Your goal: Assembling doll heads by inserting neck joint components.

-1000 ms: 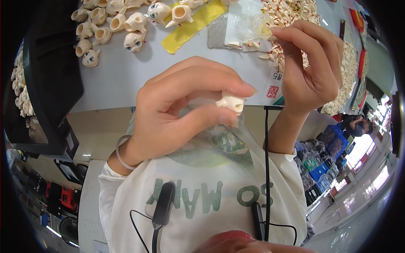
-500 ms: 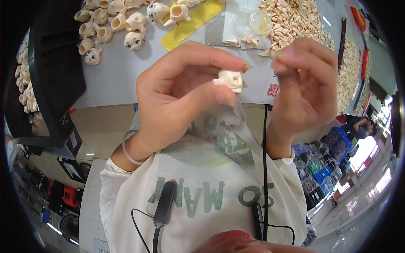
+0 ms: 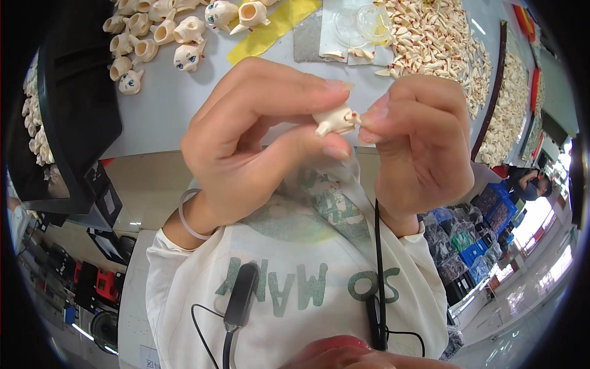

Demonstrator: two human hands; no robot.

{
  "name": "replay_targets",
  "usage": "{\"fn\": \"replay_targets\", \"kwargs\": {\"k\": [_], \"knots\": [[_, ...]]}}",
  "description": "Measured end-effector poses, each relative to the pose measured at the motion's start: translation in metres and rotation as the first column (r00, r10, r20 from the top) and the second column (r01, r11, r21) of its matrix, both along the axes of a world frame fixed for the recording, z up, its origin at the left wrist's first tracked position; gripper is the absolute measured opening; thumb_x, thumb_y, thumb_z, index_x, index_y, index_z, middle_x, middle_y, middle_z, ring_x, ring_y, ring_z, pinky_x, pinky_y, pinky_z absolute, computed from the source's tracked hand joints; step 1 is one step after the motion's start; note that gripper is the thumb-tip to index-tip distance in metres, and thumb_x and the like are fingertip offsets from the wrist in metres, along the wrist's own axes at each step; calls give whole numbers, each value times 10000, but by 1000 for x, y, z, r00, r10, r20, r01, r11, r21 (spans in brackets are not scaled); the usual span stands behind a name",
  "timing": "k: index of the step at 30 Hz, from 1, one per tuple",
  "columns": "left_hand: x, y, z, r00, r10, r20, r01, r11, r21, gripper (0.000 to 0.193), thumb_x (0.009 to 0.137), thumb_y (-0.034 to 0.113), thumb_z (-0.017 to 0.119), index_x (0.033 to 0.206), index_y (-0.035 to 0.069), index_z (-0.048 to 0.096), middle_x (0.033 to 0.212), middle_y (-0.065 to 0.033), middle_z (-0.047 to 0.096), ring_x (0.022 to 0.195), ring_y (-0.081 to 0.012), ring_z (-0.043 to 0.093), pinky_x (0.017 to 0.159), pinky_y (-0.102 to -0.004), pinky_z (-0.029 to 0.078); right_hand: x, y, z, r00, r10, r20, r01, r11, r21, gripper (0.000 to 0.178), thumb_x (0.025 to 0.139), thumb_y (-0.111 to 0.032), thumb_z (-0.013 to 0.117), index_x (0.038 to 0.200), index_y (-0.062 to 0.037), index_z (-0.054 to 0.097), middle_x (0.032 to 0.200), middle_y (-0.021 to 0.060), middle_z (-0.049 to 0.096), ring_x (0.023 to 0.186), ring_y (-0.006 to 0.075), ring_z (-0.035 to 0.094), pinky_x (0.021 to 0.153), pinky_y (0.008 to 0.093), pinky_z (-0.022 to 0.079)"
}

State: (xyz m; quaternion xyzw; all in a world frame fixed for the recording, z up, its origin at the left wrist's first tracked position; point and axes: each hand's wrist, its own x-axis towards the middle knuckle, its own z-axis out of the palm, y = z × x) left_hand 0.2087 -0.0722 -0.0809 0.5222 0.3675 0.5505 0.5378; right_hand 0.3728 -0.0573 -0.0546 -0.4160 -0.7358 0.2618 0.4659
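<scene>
My left hand [image 3: 243,138] pinches a small cream doll head [image 3: 334,120] between thumb and fingers, above the near edge of the table. My right hand [image 3: 424,138] is closed, its thumb and forefinger pressed together on a tiny cream pointed piece [image 3: 357,119]. That piece meets the head's right side, where a small red spot shows. How deep it sits there I cannot tell, since the fingertips cover most of it.
Several doll heads [image 3: 187,56], some with painted blue eyes, lie at the back left beside a yellow strip [image 3: 270,29]. A heap of small red-ended pointed pieces [image 3: 424,40] lies behind my right hand, near a clear round dish [image 3: 350,27]. A black bin [image 3: 80,104] stands left.
My right hand has come left and down from near the heap to the doll head, bringing the small pointed piece against it. My left hand has turned the head slightly.
</scene>
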Motion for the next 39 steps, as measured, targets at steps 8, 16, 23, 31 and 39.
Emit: {"fn": "replay_targets", "kwargs": {"k": [8,16,23,31,39], "knots": [[-1,-3,6,988,69,-137,-53,992,111,292,711,88,714,948,-38,599,884,-135,581,757,-152,571,642,-222,454,-4,8,1,999,5,41,-11,987,157,158,594,-27,699,711,-19,594,680,70,571,620,169,517,573,271,408],[-11,15,9,945,92,-314,-4,963,269,306,649,14,731,926,-52,618,867,-129,610,696,-161,575,601,-226,445,2,17,-2,994,29,107,-46,985,169,163,623,-5,688,761,1,601,779,115,585,725,213,541,636,284,435],[-62,24,7,442,392,-807,64,884,464,295,603,-21,653,891,36,622,856,-71,579,750,-220,576,613,-291,480,15,18,-3,959,-216,-183,216,976,-21,145,723,30,653,859,33,602,851,142,581,782,214,556,715,286,448],[-62,26,6,356,455,-816,-46,881,471,305,648,-48,612,935,53,620,979,-70,565,831,-224,571,674,-297,487,12,12,-2,984,-152,-89,140,982,-129,183,681,111,622,845,31,613,820,137,585,742,201,553,661,267,443],[-62,26,2,342,513,-787,-23,842,539,285,617,-9,662,886,56,595,988,-62,560,834,-235,563,680,-318,478,-14,12,-6,987,99,129,-89,992,-85,231,613,76,623,829,-6,619,802,100,592,680,232,547,597,285,431]]}}
